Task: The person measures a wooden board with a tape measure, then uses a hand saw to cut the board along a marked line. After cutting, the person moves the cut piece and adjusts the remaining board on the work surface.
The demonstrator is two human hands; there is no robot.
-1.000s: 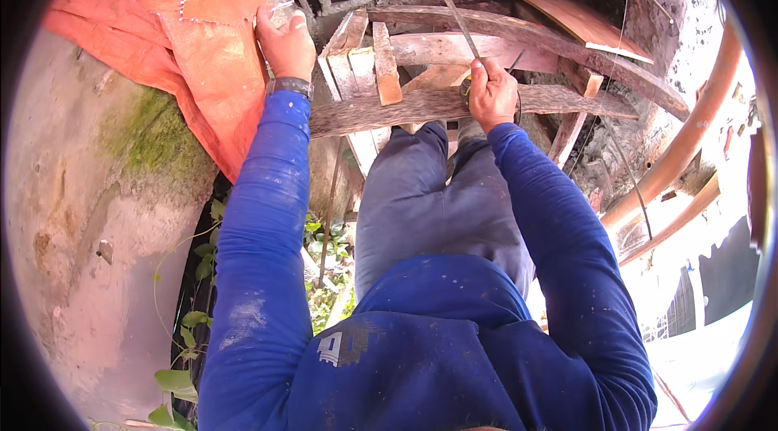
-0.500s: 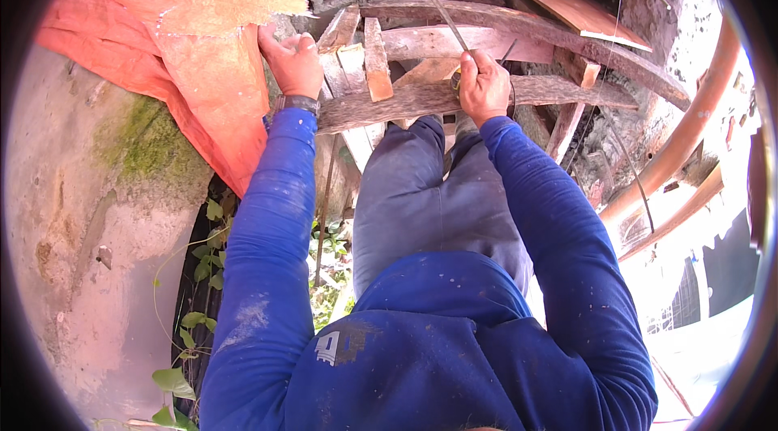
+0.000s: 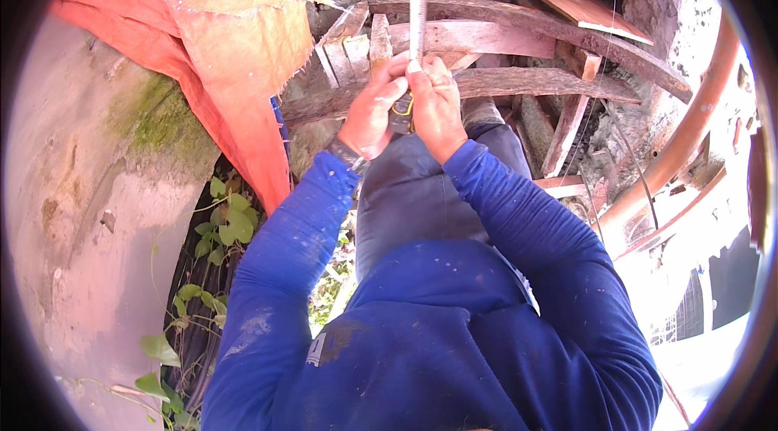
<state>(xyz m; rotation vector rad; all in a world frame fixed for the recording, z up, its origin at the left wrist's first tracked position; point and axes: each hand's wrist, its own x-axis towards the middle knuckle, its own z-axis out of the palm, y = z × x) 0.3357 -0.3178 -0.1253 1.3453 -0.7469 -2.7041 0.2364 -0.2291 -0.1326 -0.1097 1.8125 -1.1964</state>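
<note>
Tape measure (image 3: 400,115) — one, in fingers (image 3: 438,74)

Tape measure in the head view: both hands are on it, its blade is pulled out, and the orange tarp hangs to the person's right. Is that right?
Not quite: the orange tarp hangs to the person's left, as the head view shows. The left hand and right hand are indeed on the tape measure, its blade pulled out.

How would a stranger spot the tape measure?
Follow the blue sleeves up to the left hand and right hand. Between them is the tape measure: unlike the rough boards behind, it's dark with yellow trim and a straight, pale strip.
</note>
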